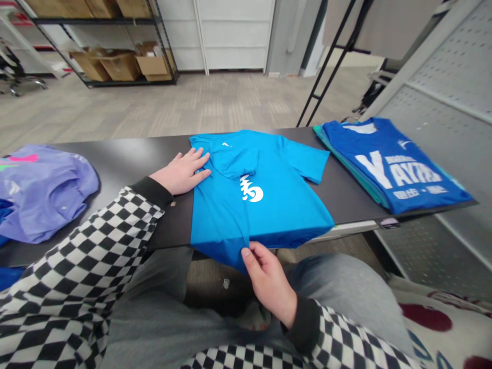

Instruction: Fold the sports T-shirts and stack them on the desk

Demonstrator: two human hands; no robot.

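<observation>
A bright blue T-shirt (pixel 284 205) with a white character on its front lies on the dark table (pixel 126 159). Its left side is folded inward, and that sleeve rests across the chest. The lower part hangs over the table's near edge. My left hand (pixel 184 171) lies flat on the folded side near the shoulder, fingers spread. At the hem, my right hand (pixel 269 277) pinches the edge of the folded layer between thumb and forefinger. The other sleeve stretches out to the right.
On the right stands a stack of folded shirts, a royal blue shirt (pixel 395 164) with white lettering on top. A crumpled lavender shirt (pixel 49 189) lies at the left. A grey perforated panel (pixel 453 102) borders the right. Shelves with cardboard boxes (pixel 119 66) stand beyond.
</observation>
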